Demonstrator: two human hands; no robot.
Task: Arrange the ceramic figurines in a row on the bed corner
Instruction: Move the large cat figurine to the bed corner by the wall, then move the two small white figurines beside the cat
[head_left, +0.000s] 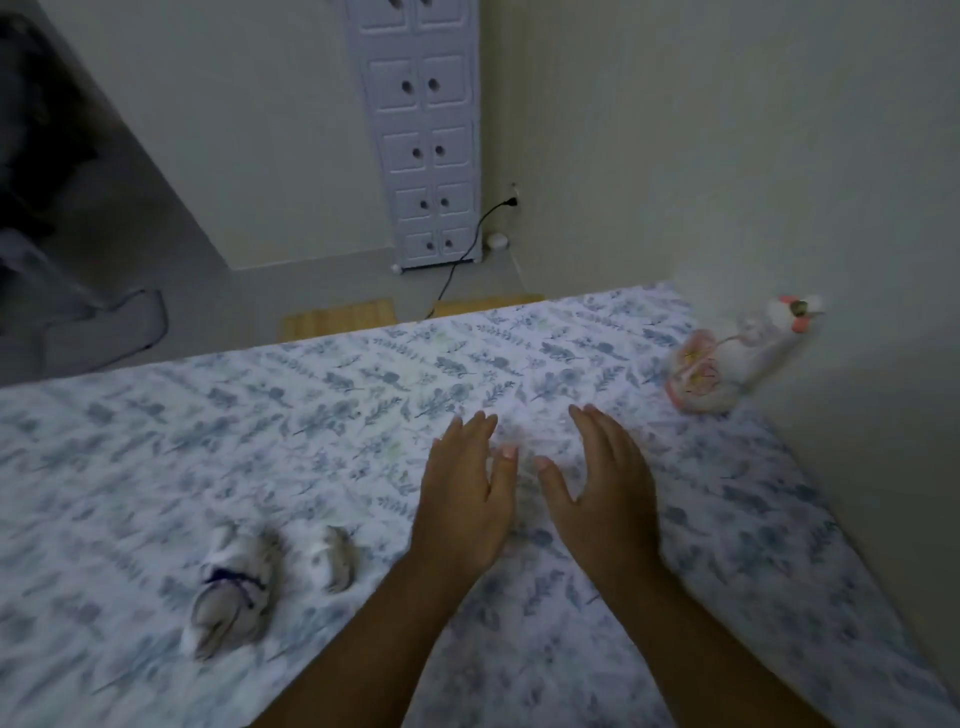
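A white and pink ceramic figurine (727, 358) stands at the far right corner of the bed (156, 457), close to the wall. Two grey-white figurines lie on the sheet at the near left: a larger one with a dark blue collar (234, 587) and a smaller one (332, 558) just right of it. My left hand (462, 499) and my right hand (602, 488) hover over the middle of the bed, palms facing each other, fingers spread, holding nothing. The picture is blurred.
The bed carries a white sheet with a blue leaf print. A wall (857, 208) runs along its right side. Beyond the foot stand a white drawer tower (426, 135), a black cable (467, 249) and wooden slats (337, 319) on the floor.
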